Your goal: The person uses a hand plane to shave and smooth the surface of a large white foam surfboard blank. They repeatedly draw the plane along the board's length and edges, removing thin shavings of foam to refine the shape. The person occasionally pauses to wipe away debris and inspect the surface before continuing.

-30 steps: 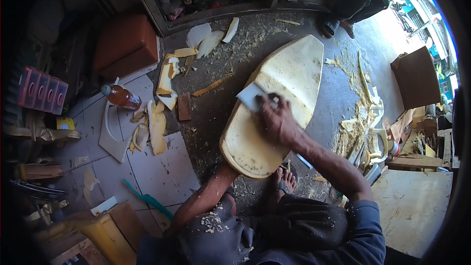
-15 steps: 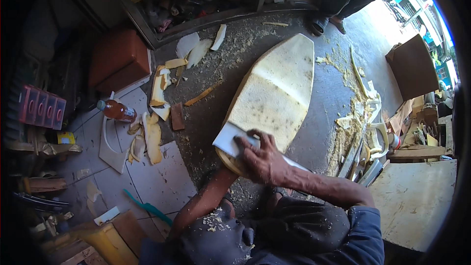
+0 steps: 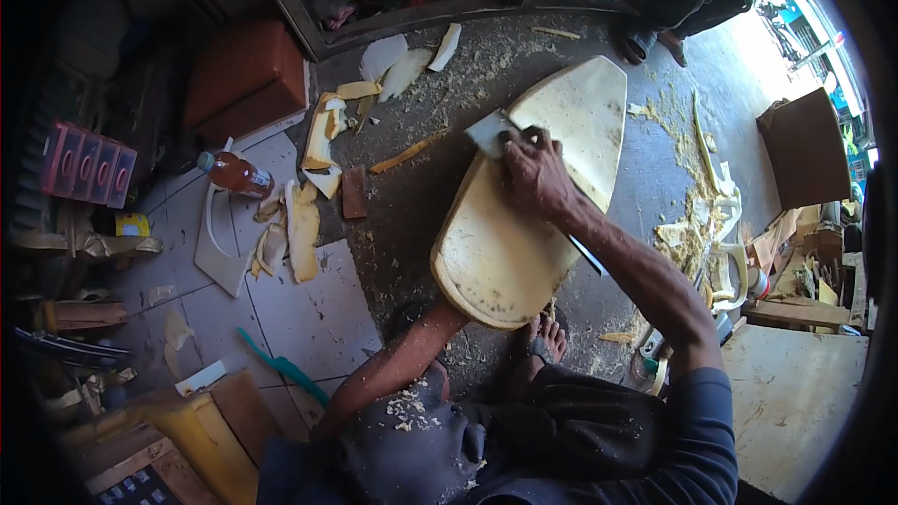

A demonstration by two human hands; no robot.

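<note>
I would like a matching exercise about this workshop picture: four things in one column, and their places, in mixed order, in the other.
Things
1. Long cream foam slab with a narrowed far end
2. Flat, pale, straight-edged sheet
3. Thin green strip
4. Reddish-brown padded box

Places
A. Partly on the pale floor tiles, left of the left forearm
B. Near the corner of the dark-framed cabinet
C. Over the person's left hand, hiding it
D. Under the right hand

Right pairs: 1-C, 2-D, 3-A, 4-B
</note>
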